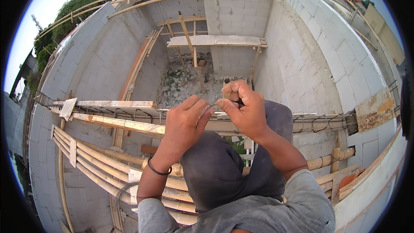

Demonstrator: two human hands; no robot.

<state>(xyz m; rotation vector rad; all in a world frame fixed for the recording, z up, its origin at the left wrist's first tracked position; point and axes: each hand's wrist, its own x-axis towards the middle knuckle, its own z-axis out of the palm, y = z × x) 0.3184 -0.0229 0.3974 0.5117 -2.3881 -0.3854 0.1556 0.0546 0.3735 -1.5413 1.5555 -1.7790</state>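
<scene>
In front of my raised knees, both hands are lifted close together above a beam form with a steel rebar cage [138, 113]. My left hand [186, 118] is closed, thumb against the curled fingers, its tips pointing toward the other hand. Thumb and index finger of my right hand [245, 108] come together in a pinch. A small, thin bit seems to lie between the fingertips of both hands, too small to name. Beneath them, the cage runs from side to side between wooden form boards [120, 123], partly hidden by my hands and legs.
Several bamboo poles [108, 170] form a platform around my seat, with a coil of wire [125, 190] at left. Grey block walls [310, 60] enclose a deep drop with rubble [177, 82] at the bottom. A plank scaffold [215, 40] spans the far end.
</scene>
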